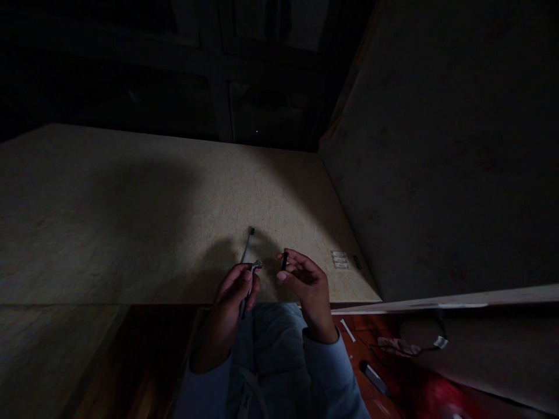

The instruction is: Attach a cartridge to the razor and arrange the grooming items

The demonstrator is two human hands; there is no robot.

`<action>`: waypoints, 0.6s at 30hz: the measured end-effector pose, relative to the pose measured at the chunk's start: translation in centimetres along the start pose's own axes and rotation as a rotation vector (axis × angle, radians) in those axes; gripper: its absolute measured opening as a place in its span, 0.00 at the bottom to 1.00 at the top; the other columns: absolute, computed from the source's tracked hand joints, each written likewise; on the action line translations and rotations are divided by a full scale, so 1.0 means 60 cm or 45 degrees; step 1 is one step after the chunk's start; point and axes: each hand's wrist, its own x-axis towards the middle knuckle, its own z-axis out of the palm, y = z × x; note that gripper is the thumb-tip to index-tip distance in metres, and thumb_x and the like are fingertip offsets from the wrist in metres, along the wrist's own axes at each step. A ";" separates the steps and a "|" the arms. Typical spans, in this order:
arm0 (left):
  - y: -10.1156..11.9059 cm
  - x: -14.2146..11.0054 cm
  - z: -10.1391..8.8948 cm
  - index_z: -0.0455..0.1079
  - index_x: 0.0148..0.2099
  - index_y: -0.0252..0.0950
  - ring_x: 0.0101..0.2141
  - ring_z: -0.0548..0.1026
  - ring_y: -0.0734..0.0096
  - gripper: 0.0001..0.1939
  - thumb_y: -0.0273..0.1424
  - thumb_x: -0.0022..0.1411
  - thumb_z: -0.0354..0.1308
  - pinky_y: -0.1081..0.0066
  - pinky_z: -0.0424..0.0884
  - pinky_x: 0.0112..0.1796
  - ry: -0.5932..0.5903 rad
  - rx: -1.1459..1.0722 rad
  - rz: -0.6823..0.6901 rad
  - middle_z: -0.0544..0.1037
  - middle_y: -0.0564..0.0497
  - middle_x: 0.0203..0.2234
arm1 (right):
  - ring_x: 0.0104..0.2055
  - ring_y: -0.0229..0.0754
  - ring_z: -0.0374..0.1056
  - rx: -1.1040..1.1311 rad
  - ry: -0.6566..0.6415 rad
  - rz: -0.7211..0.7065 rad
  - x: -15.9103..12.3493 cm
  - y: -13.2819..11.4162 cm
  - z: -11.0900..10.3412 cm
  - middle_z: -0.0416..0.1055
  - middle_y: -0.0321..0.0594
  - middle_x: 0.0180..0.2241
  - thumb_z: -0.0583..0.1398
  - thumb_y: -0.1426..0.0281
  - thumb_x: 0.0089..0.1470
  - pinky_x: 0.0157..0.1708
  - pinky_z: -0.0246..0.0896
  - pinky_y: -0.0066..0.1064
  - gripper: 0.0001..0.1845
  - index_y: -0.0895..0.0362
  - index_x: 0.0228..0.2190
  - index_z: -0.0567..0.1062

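Observation:
The scene is dim. Near the table's front edge, my left hand (pixel 238 288) is closed on a slim, dark-handled tool (pixel 257 265) with a shiny metallic head; its exact kind is unclear. A short black stick (pixel 285 260) stands nearly upright between the thumb and fingers of my right hand (pixel 305 279). The two hands are a little apart, above the table. Just beyond my left hand lies a thin pale rod (pixel 248 243) with a dark tip, its near end hidden by the hand.
The pale table (pixel 144 233) meets an upright panel (pixel 437 174) on the right. Close to that panel lie a clear compartmented pack (pixel 339 259) and a small dark object (pixel 357 262). On the reddish floor are a grey-and-black object (pixel 374 377), a white strip (pixel 348 330) and a cable.

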 end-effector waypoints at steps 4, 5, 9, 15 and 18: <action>0.001 0.001 -0.002 0.72 0.41 0.34 0.18 0.61 0.82 0.26 0.49 0.50 0.71 0.78 0.55 0.19 0.010 0.015 -0.034 0.72 0.55 0.23 | 0.35 0.36 0.74 0.046 0.014 -0.014 0.000 0.001 0.002 0.83 0.37 0.39 0.74 0.75 0.39 0.39 0.72 0.29 0.25 0.51 0.43 0.82; 0.001 0.001 -0.003 0.72 0.41 0.34 0.18 0.62 0.82 0.25 0.49 0.51 0.71 0.78 0.55 0.19 0.012 0.019 -0.034 0.72 0.55 0.23 | 0.34 0.35 0.74 0.047 0.011 -0.019 0.000 0.002 0.002 0.83 0.37 0.38 0.74 0.75 0.39 0.39 0.72 0.29 0.25 0.51 0.43 0.83; 0.001 0.002 -0.002 0.72 0.40 0.34 0.19 0.62 0.82 0.22 0.46 0.53 0.70 0.78 0.57 0.21 0.003 0.039 -0.011 0.73 0.55 0.24 | 0.34 0.36 0.74 0.040 0.001 -0.021 -0.001 0.001 0.001 0.83 0.36 0.37 0.74 0.75 0.39 0.38 0.72 0.29 0.25 0.51 0.43 0.83; 0.004 -0.002 -0.001 0.72 0.40 0.33 0.19 0.62 0.82 0.21 0.46 0.56 0.68 0.77 0.55 0.21 -0.031 0.062 -0.006 0.72 0.55 0.23 | 0.36 0.37 0.74 0.041 -0.051 0.053 -0.001 0.003 -0.002 0.82 0.35 0.35 0.75 0.72 0.39 0.38 0.72 0.27 0.23 0.50 0.41 0.84; 0.004 -0.003 -0.001 0.72 0.39 0.33 0.19 0.63 0.82 0.21 0.46 0.56 0.67 0.76 0.56 0.21 -0.027 0.079 -0.003 0.72 0.55 0.23 | 0.35 0.36 0.74 0.045 -0.060 0.077 0.000 0.006 -0.002 0.81 0.34 0.33 0.76 0.72 0.38 0.36 0.70 0.25 0.22 0.50 0.39 0.84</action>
